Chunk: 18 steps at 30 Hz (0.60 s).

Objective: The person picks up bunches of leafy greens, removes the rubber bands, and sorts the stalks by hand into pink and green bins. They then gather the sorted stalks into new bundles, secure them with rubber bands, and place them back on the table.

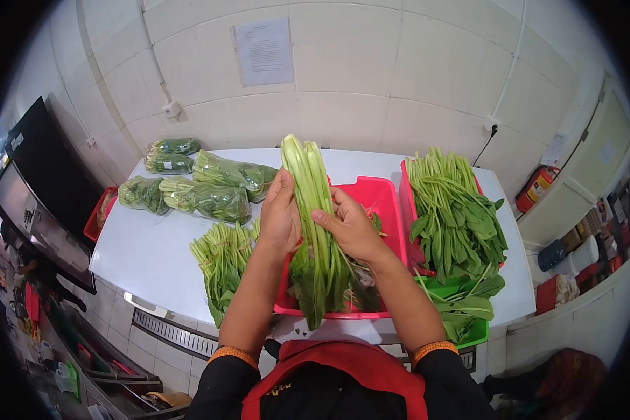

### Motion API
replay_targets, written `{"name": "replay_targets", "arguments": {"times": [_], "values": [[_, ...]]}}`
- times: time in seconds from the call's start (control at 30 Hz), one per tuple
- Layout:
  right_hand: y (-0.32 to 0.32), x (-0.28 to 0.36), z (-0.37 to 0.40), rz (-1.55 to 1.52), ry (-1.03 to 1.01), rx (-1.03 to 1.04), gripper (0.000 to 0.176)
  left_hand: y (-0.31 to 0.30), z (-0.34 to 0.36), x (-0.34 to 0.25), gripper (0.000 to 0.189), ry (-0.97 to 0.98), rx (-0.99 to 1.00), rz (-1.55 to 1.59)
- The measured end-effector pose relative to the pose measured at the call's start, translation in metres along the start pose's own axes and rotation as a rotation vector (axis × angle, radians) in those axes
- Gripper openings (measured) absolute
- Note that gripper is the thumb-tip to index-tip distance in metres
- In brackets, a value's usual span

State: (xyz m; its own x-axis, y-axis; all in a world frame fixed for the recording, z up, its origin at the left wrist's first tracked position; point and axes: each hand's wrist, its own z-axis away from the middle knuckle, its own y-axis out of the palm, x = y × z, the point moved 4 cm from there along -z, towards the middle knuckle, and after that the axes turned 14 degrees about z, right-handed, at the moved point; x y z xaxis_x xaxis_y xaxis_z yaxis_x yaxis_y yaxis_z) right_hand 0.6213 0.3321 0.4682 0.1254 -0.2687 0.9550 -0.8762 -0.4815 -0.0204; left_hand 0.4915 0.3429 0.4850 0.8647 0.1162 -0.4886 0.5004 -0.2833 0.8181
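Observation:
Both of my hands are wrapped round a bunch of leafy greens (308, 182), its pale thick stems pointing up and its leaves hanging down. My left hand (281, 213) grips the stems from the left side. From the right, my right hand (351, 227) closes on the same bunch, thumb across the front of the stems. Below the bunch is a red basin (383, 210) with some scraps inside, partly hidden by my hands and the leaves. Left of my left forearm lies a tied bundle of greens (222, 262) on the white table (140, 241).
Several plastic-bagged greens (206, 199) lie at the table's back left. On the right, a second red basin (407, 189) is heaped with long-stemmed greens (451, 217). In front of it, a green basket (474, 334) holds more leaves. A fire extinguisher (537, 187) hangs by the door.

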Motion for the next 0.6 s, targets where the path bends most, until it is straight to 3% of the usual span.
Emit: {"name": "replay_targets", "arguments": {"times": [0.13,0.23,0.43,0.6], "values": [[-0.009,0.013,0.011,-0.116,0.086,-0.042,0.036,0.022,0.008,-0.006,0.044,-0.008,0.019,0.026],[-0.013,0.013,0.013,-0.138,0.051,-0.082,0.032,0.012,0.018,0.003,0.045,-0.156,0.084,-0.187],[-0.028,0.018,0.017,-0.144,0.064,-0.209,0.017,0.030,0.020,0.001,0.048,-0.083,0.049,-0.196],[-0.056,0.038,0.021,-0.162,0.003,-0.343,0.024,0.019,0.013,-0.012,0.049,-0.011,0.017,-0.257]]}}
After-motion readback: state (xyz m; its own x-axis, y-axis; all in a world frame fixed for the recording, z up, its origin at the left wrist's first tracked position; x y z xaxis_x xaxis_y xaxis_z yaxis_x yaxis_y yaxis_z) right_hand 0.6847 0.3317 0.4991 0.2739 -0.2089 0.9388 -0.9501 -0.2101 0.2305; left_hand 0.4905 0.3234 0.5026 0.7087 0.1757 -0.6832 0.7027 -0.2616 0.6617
